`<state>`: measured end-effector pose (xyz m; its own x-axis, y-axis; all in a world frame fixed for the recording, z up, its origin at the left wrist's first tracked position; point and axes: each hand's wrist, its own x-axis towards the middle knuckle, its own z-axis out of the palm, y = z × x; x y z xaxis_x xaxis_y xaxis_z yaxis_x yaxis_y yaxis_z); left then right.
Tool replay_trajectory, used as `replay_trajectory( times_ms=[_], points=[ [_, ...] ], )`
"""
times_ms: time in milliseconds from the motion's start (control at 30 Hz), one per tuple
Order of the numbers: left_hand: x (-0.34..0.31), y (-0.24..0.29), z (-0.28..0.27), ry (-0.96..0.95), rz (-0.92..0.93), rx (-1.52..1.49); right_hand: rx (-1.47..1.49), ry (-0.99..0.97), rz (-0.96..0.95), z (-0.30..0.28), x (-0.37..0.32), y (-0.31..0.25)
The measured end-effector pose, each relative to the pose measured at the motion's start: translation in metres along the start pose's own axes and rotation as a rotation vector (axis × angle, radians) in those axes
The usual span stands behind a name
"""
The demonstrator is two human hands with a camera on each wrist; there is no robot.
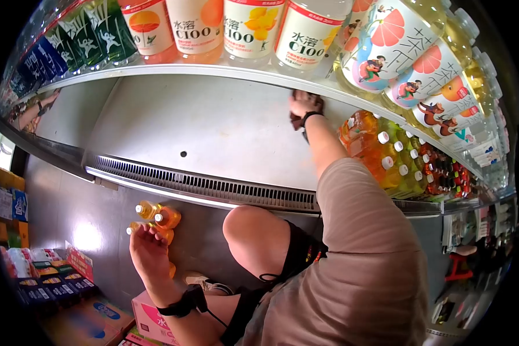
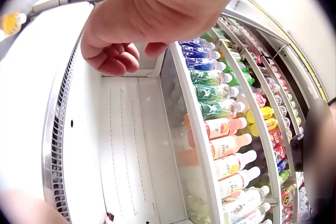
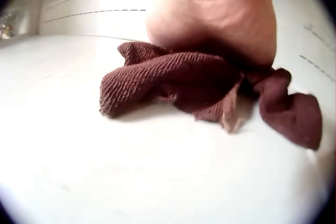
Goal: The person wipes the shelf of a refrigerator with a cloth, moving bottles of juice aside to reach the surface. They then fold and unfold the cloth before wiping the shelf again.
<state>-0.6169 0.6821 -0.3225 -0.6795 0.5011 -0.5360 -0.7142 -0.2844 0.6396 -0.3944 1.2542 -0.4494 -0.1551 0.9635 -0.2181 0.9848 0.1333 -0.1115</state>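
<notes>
We observe: cloth (image 3: 173, 82) – dark maroon, ribbed; fridge floor (image 1: 155, 127) – white; sleeve (image 1: 363, 202) – plain grey-brown.

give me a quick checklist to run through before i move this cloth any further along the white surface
1. Right hand on the cloth: ok, it rests on it.
2. Finger grip on the cloth: cannot tell, the fingers are not clearly visible.
3. Cloth laid flat: not ok, it is bunched in folds.
4. Left hand free: ok, it holds nothing.
5. Small round hole in the white surface uncovered: ok, the cloth is away from it.
6. Room on the right: not ok, I'd say; bottles stand close beside the right forearm, so a sweep that way could knock them.
</notes>
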Motion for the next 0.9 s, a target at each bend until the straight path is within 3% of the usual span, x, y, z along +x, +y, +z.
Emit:
replay_trajectory(
  times_ms=[67, 267, 367, 500, 600, 733, 800, 900],
  points=[
    [-0.006, 0.001, 0.006, -0.020, 0.003, 0.011, 0.059, -0.052, 0.217, -0.016, -0.010, 0.018],
    [-0.014, 0.007, 0.001, -0.003, 0.033, 0.024, -0.045, -0.055, 0.215, -0.009, -0.018, -0.002],
    [-0.018, 0.010, 0.000, -0.029, 0.055, -0.002, -0.040, -0.124, 0.006, 0.002, -0.055, -0.029],
    [-0.013, 0.008, 0.012, -0.041, 0.050, 0.032, -0.145, -0.298, -0.517, 0.009, -0.141, -0.085],
    [0.000, -0.001, 0.020, -0.093, -0.036, -0.022, -0.100, -0.328, -0.755, 0.014, -0.168, -0.106],
    [0.006, -0.009, 0.026, -0.090, -0.059, 0.022, -0.260, -0.080, -1.019, 0.022, -0.139, -0.085],
    [0.009, -0.007, 0.019, -0.075, -0.048, -0.011, -0.358, -0.012, -0.830, 0.015, -0.107, -0.073],
    [0.004, -0.003, 0.016, -0.029, -0.014, -0.027, -0.171, 0.015, -0.423, -0.001, -0.062, -0.055]
  ],
)
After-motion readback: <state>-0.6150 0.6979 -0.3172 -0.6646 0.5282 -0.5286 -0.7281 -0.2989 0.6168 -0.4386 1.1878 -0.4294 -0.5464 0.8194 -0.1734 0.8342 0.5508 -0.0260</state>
